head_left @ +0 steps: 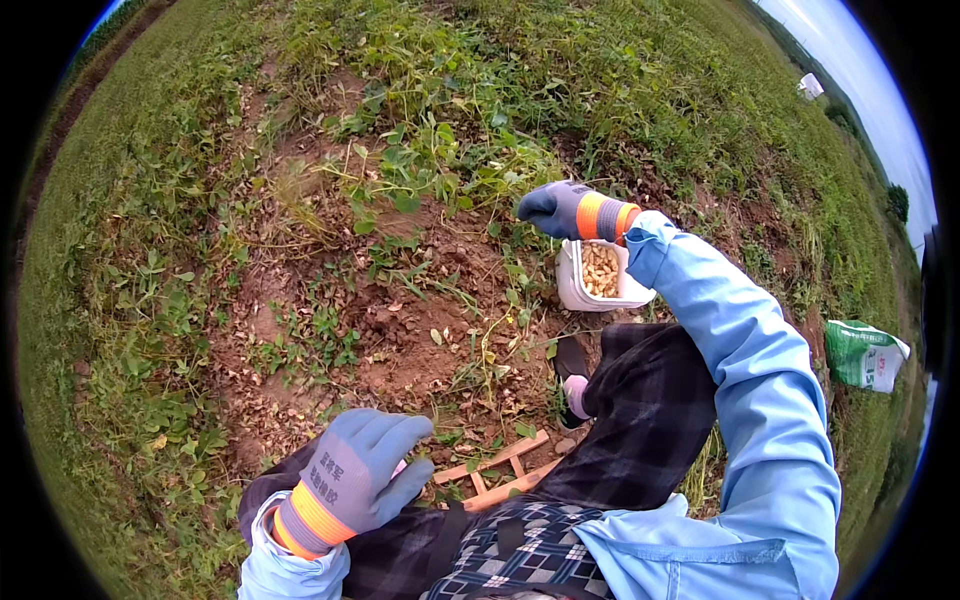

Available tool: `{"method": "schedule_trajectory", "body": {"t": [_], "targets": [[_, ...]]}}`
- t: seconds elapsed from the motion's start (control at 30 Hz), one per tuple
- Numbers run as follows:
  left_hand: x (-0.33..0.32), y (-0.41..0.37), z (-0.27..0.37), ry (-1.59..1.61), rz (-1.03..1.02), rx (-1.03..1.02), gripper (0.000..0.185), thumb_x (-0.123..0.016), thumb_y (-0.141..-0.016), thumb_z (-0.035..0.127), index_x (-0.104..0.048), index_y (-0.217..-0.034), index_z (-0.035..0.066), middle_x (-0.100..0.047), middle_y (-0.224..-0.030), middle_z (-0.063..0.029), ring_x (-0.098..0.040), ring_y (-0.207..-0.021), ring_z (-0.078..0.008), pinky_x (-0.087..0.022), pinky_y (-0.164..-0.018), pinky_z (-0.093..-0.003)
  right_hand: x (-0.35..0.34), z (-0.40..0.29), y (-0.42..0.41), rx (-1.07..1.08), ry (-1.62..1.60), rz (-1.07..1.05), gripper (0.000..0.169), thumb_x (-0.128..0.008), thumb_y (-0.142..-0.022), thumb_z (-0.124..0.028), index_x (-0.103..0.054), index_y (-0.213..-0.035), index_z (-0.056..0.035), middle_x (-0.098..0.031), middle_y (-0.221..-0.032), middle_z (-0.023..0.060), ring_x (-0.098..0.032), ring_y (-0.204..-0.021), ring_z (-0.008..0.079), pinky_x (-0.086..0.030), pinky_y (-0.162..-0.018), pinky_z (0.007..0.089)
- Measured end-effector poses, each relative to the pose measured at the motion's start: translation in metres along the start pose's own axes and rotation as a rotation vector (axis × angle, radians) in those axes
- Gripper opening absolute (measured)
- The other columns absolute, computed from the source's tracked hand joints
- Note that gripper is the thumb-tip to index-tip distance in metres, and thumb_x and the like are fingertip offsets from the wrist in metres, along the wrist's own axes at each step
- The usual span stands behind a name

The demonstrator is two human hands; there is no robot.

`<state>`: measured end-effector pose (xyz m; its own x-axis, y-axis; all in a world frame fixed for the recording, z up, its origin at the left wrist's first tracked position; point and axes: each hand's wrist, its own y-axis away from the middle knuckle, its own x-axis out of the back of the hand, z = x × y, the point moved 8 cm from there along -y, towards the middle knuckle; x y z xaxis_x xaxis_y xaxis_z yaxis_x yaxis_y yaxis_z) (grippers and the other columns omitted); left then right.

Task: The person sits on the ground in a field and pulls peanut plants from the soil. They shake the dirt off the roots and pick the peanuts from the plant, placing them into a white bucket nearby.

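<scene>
Both hands wear grey-and-blue coated work gloves with orange-striped cuffs. My left hand (364, 472) hovers over my left knee, thumb apart from the fingers, with nothing seen in it. My right hand (553, 210) is above and just beyond a white plastic bucket (568, 281) that holds many peanuts in their shells (600, 270). The fingers of this hand are bent downward, and whether they hold anything is hidden. Low green plants (435, 161) grow on the far side of the reddish bare soil (405, 337).
A wooden frame with slats (495, 491) lies on the ground between my legs. My shoe (571, 375) stands near the bucket. A green-and-white sack (862, 356) is at the far right, and a white container (810, 86) stands farther off in the field.
</scene>
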<state>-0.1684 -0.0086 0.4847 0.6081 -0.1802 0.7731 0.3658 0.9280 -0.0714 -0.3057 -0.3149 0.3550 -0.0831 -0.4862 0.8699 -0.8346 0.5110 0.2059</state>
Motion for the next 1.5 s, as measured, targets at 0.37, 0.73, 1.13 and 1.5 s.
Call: {"method": "schedule_trajectory", "body": {"t": [0.37,0.73,1.13,1.5], "targets": [[0.010,-0.017,-0.029,-0.013,-0.038,0.061,0.036,-0.065,-0.069,0.015,-0.057,-0.102,0.002,-0.059,-0.090,-0.0094,-0.057,-0.082,-0.0255,-0.044,-0.081,-0.0406,-0.224,0.087,-0.244,-0.492,-0.253,-0.046,0.040,-0.038,-0.090,-0.034,-0.055,-0.119,-0.0126,-0.053,-0.123,0.0148,-0.046,-0.119,0.0279,-0.039,-0.097,0.0375],[0.014,-0.039,-0.077,0.088,-0.015,0.159,0.035,-0.062,-0.074,0.016,-0.057,-0.104,0.001,-0.058,-0.094,-0.0111,-0.057,-0.084,-0.0272,-0.045,-0.080,-0.0423,-0.175,0.083,-0.334,-0.186,0.483,0.121,0.033,-0.044,-0.085,-0.022,-0.054,-0.115,-0.0107,-0.057,-0.116,0.0176,-0.054,-0.104,0.0315,-0.040,-0.089,0.0375],[0.013,-0.062,-0.087,0.112,-0.072,0.116,0.035,-0.063,-0.070,0.013,-0.059,-0.103,0.001,-0.059,-0.095,-0.0097,-0.058,-0.085,-0.0250,-0.046,-0.080,-0.0410,-0.161,0.173,-0.261,-0.250,0.707,-0.130,0.047,-0.041,-0.090,-0.020,-0.033,-0.136,-0.0193,-0.041,-0.136,0.0130,-0.039,-0.127,0.0287,-0.031,-0.101,0.0452],[0.011,-0.066,-0.094,0.134,-0.060,0.131,0.035,-0.063,-0.070,0.014,-0.059,-0.102,0.001,-0.059,-0.095,-0.0099,-0.058,-0.085,-0.0252,-0.046,-0.079,-0.0411,-0.161,0.200,-0.272,-0.460,0.519,-0.371,0.039,-0.056,-0.081,-0.022,-0.054,-0.119,-0.0148,-0.058,-0.120,0.0082,-0.054,-0.112,0.0255,-0.037,-0.094,0.0457]]}}
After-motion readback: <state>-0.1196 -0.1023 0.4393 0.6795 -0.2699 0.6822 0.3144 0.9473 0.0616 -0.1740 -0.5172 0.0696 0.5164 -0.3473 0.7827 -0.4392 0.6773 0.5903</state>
